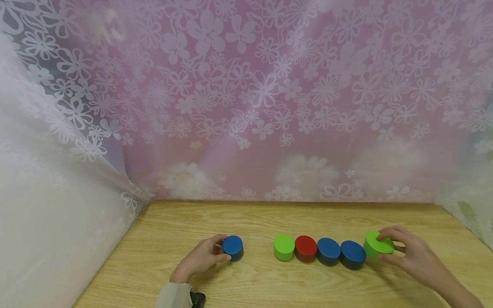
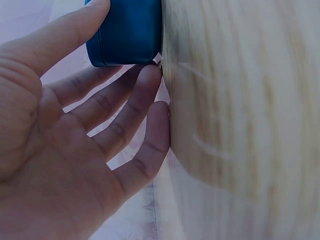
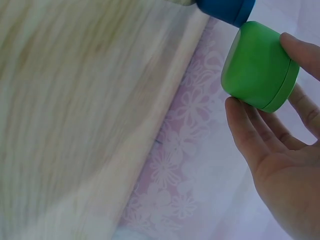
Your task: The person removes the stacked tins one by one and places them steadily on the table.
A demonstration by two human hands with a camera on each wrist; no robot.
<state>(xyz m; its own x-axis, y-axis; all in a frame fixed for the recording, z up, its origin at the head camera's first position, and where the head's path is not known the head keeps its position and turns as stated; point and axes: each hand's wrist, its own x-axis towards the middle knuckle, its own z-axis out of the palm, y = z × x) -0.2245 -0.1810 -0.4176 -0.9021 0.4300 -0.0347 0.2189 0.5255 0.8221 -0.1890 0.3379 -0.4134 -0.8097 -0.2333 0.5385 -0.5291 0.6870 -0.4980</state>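
Note:
In the head view my left hand pinches a blue round canister standing on the table at the left. The left wrist view shows the thumb on this blue canister, with fingers behind it and the lower fingers touching the wood. My right hand grips a green round canister at the right end of a row. In the right wrist view that green canister looks tilted and lifted off the table, its lid seam visible, close against a blue canister.
Between the hands stand another green canister, a red one and two blue ones, the left and the right, side by side. They stand on a wood-grain table. A flowered curtain hangs behind.

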